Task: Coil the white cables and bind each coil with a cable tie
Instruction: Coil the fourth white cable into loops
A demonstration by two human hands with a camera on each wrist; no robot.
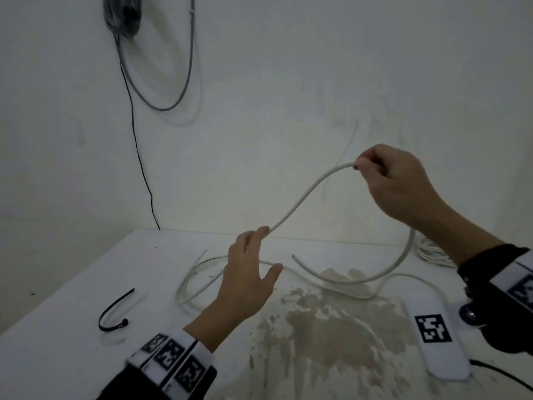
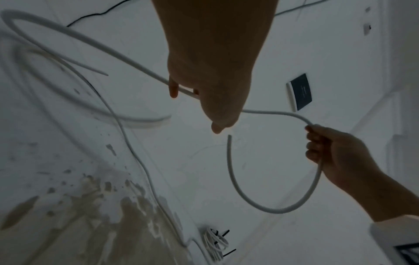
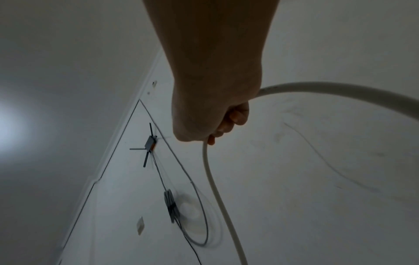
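A thick white cable [image 1: 302, 197] hangs in the air between my hands, above the white table [image 1: 86, 284]. My right hand [image 1: 366, 166] is raised and pinches it; from that hand the cable drops in a wide loop [image 2: 272, 209] to a free end near the table. My left hand [image 1: 259, 249] is lower, fingers curled over the cable [image 2: 127, 59] and thumb spread away. The right wrist view shows the cable [image 3: 217, 188] running out of my right fist [image 3: 215, 132]. A black cable tie [image 1: 112, 316] lies bent at the table's left.
A thinner white cable [image 1: 202, 272] sprawls across the table under my hands. A bound white coil [image 2: 215, 242] sits at the right behind my right forearm. A brown worn patch [image 1: 331, 321] and a white marker plate [image 1: 435, 333] lie near the front. Grey cables [image 1: 161, 67] hang on the wall.
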